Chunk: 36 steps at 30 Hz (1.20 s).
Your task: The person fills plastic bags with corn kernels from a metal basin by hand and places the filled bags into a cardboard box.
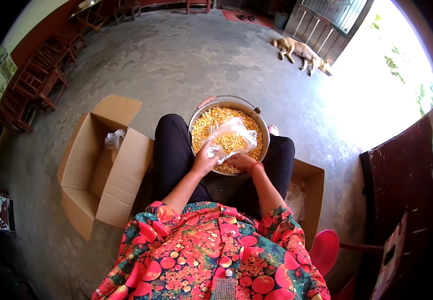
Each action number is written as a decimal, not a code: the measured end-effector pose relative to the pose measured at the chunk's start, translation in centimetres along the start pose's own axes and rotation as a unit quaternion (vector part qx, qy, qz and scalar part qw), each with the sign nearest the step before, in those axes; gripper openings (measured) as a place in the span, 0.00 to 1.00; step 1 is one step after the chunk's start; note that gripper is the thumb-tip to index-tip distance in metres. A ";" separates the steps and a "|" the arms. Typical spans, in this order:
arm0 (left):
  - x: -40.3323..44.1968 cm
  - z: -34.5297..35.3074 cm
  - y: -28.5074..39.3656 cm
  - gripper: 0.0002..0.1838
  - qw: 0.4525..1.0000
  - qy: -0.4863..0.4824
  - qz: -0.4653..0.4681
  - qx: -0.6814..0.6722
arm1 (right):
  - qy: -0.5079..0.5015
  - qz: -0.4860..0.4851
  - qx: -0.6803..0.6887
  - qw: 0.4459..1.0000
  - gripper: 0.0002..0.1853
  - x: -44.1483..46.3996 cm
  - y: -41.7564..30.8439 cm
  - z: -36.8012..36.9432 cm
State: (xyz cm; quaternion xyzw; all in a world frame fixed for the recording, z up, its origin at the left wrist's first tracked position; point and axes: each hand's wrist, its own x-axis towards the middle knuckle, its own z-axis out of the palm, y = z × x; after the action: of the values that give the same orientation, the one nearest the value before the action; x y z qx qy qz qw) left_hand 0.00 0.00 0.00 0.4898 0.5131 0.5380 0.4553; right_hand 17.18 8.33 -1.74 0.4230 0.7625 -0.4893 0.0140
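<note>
A metal bucket point(265, 131) full of yellow corn kernels point(249, 117) stands between my knees. Over the kernels lies a clear plastic bag point(232, 126), its mouth held apart and some kernels showing through or inside it. My left hand point(205, 161) pinches the near-left edge of the bag. Low over the kernels at the bag's near side is my right hand point(241, 161), a red band on its wrist; its fingertips are hidden among the kernels and the bag's edge.
An open cardboard box point(121, 177) with a plastic bag point(114, 140) in it sits to my left. Another box point(314, 190) holding plastic is at my right, near a red plastic scoop-like thing point(325, 250). A dog point(301, 51) lies by the doorway; wooden chairs point(41, 85) line the left wall.
</note>
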 end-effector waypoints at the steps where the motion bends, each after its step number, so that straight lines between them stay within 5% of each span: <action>1: 0.0 -0.2 0.0 0.31 1.000 0.009 0.008 0.017 | -0.046 0.031 0.032 0.998 0.18 -0.3 -0.4 -0.7; 5: -0.4 0.7 1.0 0.31 0.996 0.037 0.021 0.072 | -0.106 0.094 0.061 0.988 0.13 -2.9 -2.2 -4.1; 6: -0.4 0.4 1.5 0.31 0.996 0.037 0.023 0.075 | -0.082 0.020 0.050 0.995 0.11 -3.3 -2.8 -4.3; 9: -0.6 0.5 1.6 0.31 0.996 0.028 0.001 0.082 | -0.038 0.120 0.168 0.978 0.09 -3.6 -4.7 -5.6; 11: -0.3 0.4 0.3 0.31 0.997 0.024 -0.004 0.072 | -0.040 0.095 0.224 0.969 0.09 -2.1 -3.7 -5.6; 13: -0.3 0.3 0.8 0.31 0.998 0.013 -0.017 0.064 | 0.088 0.046 0.270 0.958 0.10 -1.7 -5.8 -5.1; 15: -0.5 0.3 1.5 0.30 0.998 0.005 -0.031 0.055 | 0.107 0.043 0.333 0.936 0.13 -1.4 -6.4 -4.7; 16: -0.6 0.3 2.0 0.30 0.998 0.001 -0.052 0.028 | 0.181 -0.029 0.193 0.964 0.13 -0.2 -5.1 -4.3; 18: -0.6 0.3 2.2 0.30 0.997 -0.004 -0.073 0.001 | 0.311 -0.166 -0.101 0.930 0.15 0.8 -4.0 -4.1; 19: -0.6 0.4 2.2 0.30 0.997 -0.003 -0.072 0.010 | 0.311 -0.165 -0.103 0.930 0.15 0.5 -3.9 -4.3; 21: -0.6 0.6 1.9 0.30 0.997 -0.001 -0.073 0.017 | 0.172 0.012 -0.003 0.985 0.12 -0.6 -4.0 -4.7; 23: -0.3 0.7 1.0 0.30 0.999 0.012 -0.020 0.044 | 0.104 -0.004 0.032 0.994 0.12 -1.4 -3.0 -4.4; 25: -0.1 0.6 -0.2 0.30 0.998 0.016 0.003 0.061 | 0.034 0.052 -0.153 0.986 0.12 -2.4 -2.8 -3.5; 30: -0.4 0.5 0.6 0.30 0.999 0.006 -0.019 0.029 | 0.005 0.011 -0.251 0.968 0.17 -0.9 0.4 0.5; 36: -0.4 0.5 0.8 0.31 0.999 0.002 -0.029 0.034 | 0.026 0.114 -0.252 0.961 0.23 -0.7 -3.5 2.5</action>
State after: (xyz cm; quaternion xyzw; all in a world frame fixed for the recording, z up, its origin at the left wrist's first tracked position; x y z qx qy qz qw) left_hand 0.56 -0.37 0.82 0.4890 0.5458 0.5078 0.4530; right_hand 14.39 5.45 -0.18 0.5023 0.8083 -0.2648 0.1556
